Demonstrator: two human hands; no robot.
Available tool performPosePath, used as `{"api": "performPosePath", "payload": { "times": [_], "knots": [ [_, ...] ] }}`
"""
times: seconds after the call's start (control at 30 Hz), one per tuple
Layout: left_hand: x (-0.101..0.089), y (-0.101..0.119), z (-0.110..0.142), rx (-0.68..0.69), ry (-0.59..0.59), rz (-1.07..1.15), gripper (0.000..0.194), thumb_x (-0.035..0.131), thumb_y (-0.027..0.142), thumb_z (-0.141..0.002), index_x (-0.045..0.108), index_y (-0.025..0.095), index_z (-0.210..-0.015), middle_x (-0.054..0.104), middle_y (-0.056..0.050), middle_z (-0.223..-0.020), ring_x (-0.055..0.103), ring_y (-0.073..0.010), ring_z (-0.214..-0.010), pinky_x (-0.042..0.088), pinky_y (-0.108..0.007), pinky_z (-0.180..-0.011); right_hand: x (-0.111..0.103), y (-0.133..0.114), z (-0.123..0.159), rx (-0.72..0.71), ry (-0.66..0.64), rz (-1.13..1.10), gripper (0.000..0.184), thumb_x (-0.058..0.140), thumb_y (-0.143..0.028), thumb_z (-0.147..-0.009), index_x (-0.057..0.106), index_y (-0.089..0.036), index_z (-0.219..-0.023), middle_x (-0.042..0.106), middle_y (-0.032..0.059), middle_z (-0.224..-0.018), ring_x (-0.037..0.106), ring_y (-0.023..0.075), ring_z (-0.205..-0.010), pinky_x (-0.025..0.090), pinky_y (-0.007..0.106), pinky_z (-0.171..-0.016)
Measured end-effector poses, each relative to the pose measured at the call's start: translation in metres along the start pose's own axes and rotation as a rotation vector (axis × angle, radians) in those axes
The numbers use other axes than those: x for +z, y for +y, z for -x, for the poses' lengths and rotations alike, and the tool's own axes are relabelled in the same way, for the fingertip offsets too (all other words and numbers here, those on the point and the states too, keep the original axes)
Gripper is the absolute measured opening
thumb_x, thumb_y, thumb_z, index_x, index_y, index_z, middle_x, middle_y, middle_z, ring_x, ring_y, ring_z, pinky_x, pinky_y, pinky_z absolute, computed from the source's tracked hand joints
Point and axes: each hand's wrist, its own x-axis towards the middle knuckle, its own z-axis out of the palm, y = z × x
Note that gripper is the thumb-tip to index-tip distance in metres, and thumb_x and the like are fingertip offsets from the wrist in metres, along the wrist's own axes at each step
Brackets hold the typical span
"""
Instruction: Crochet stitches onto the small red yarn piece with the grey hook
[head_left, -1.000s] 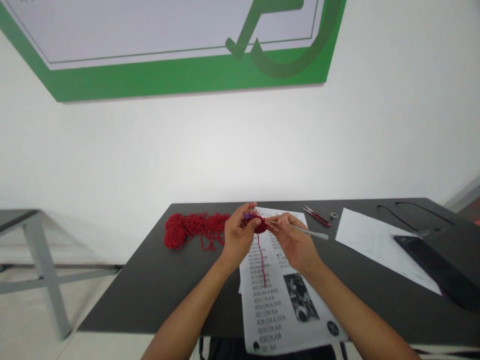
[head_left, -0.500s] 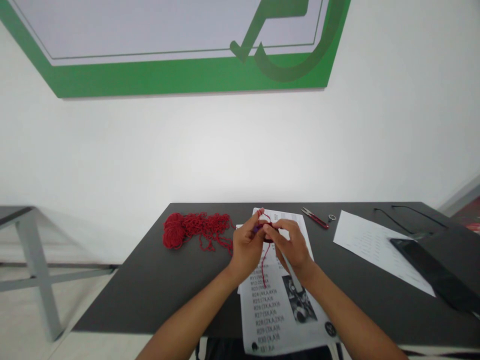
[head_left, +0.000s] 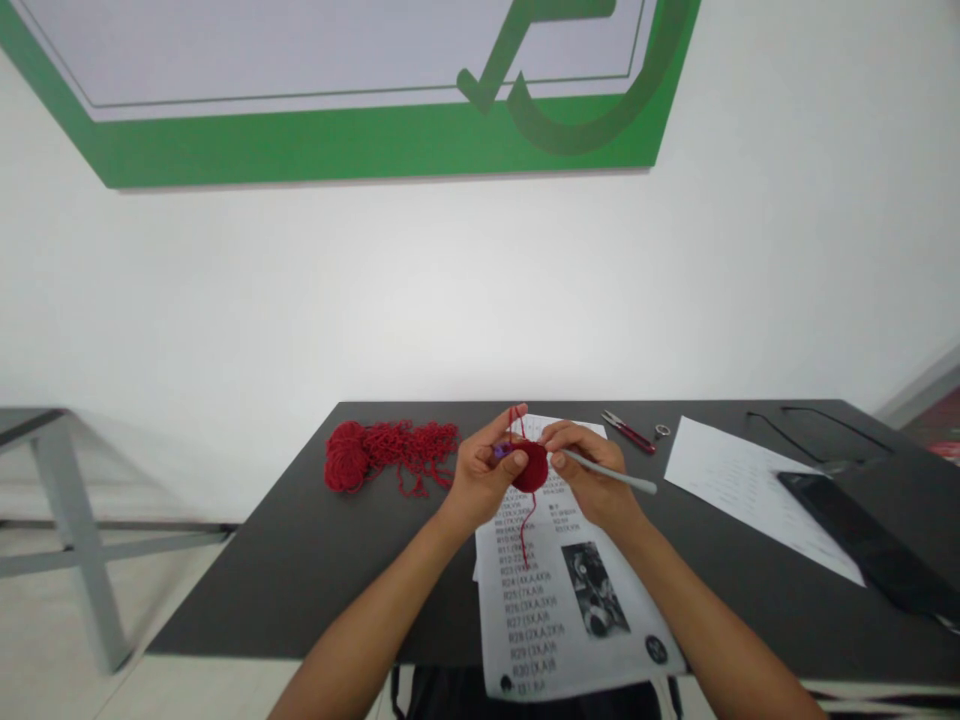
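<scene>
Holds the red round yarn piece (head_left: 532, 470) at lower centre of frame between left hand (head_left: 478, 478) thumb and fingers, with yarn strand (head_left: 523, 427) over the raised index finger, apparently for tension, and pinches grey-handled tool (head_left: 616, 473) in right hand (head_left: 600, 497) fingers, presumably for control.

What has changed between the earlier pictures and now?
The hook in the right hand, pointing toward the person half a second ago, has swung back to the right; the red disc shows more of its face. The left hand still holds the disc; yarn ball and scissors stayed put.
</scene>
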Motion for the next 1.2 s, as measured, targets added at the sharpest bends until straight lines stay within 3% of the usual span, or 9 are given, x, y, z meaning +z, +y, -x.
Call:
{"api": "performPosePath", "payload": {
  "times": [0.1, 0.23, 0.5, 0.73, 0.9, 1.1, 1.2],
  "knots": [
    [-0.003, 0.001, -0.001, 0.01, -0.045, 0.012, 0.067, 0.082, 0.049, -0.077, 0.066, 0.015, -0.133, 0.066, -0.002, -0.074, 0.052, -0.0091, -0.057, 0.042, -0.02, -0.053, -0.005, -0.008, -0.001, -0.019, -0.069, 0.08, 0.013, 0.071, -0.039, -0.091, 0.077, -0.027, -0.092, 0.077, 0.0052, -0.099, 0.072, 0.0208, -0.093, 0.058, 0.034, -0.083],
    [-0.006, 0.001, -0.002, 0.015, -0.048, 0.04, 0.069, 0.083, 0.048, -0.077, 0.065, 0.014, -0.133, 0.063, 0.0, -0.07, 0.049, -0.0079, -0.055, 0.038, -0.019, -0.052, -0.01, -0.016, -0.003, 0.002, -0.107, 0.103, 0.015, 0.069, -0.041, -0.092, 0.076, -0.027, -0.089, 0.08, 0.0049, -0.104, 0.075, 0.0214, -0.095, 0.059, 0.034, -0.085],
    [-0.009, 0.004, -0.003, -0.1, -0.045, 0.17, 0.07, 0.088, 0.048, -0.07, 0.068, 0.015, -0.128, 0.066, -0.001, -0.07, 0.052, -0.0082, -0.055, 0.037, -0.02, -0.052, -0.01, -0.017, 0.006, 0.154, -0.062, 0.036, 0.024, 0.069, -0.049, -0.09, 0.073, -0.026, -0.087, 0.081, 0.0076, -0.109, 0.076, 0.0278, -0.101, 0.06, 0.043, -0.087],
    [-0.003, 0.012, -0.004, -0.204, -0.012, 0.388, 0.065, 0.093, 0.043, -0.064, 0.072, 0.016, -0.119, 0.069, 0.0, -0.074, 0.061, -0.0094, -0.061, 0.048, -0.021, -0.059, 0.004, -0.014, 0.014, 0.254, -0.006, -0.21, 0.025, 0.069, -0.053, -0.088, 0.069, -0.028, -0.089, 0.079, 0.0087, -0.113, 0.075, 0.0305, -0.103, 0.058, 0.051, -0.094],
    [-0.004, 0.012, -0.004, -0.234, -0.049, 0.477, 0.058, 0.092, 0.041, -0.068, 0.073, 0.018, -0.117, 0.069, 0.001, -0.071, 0.053, -0.0048, -0.049, 0.05, -0.02, -0.057, 0.011, -0.013, 0.017, 0.246, 0.02, -0.243, 0.025, 0.069, -0.052, -0.089, 0.068, -0.027, -0.088, 0.079, 0.01, -0.114, 0.075, 0.031, -0.106, 0.057, 0.051, -0.094],
    [-0.005, 0.01, -0.002, -0.299, -0.043, 0.511, 0.062, 0.091, 0.047, -0.066, 0.071, 0.017, -0.117, 0.064, 0.004, -0.065, 0.043, -0.0023, -0.041, 0.036, -0.014, -0.039, 0.009, -0.011, 0.02, 0.251, 0.007, -0.148, 0.026, 0.069, -0.053, -0.088, 0.067, -0.027, -0.088, 0.079, 0.0092, -0.114, 0.074, 0.0311, -0.108, 0.058, 0.049, -0.093],
    [-0.005, 0.011, -0.002, -0.297, -0.06, 0.511, 0.06, 0.092, 0.047, -0.065, 0.072, 0.018, -0.114, 0.064, 0.003, -0.065, 0.045, -0.003, -0.042, 0.035, -0.015, -0.04, 0.014, -0.012, 0.018, 0.255, 0.025, -0.242, 0.025, 0.067, -0.053, -0.09, 0.065, -0.028, -0.088, 0.08, 0.008, -0.111, 0.075, 0.0301, -0.104, 0.058, 0.05, -0.093]
  ]
}}
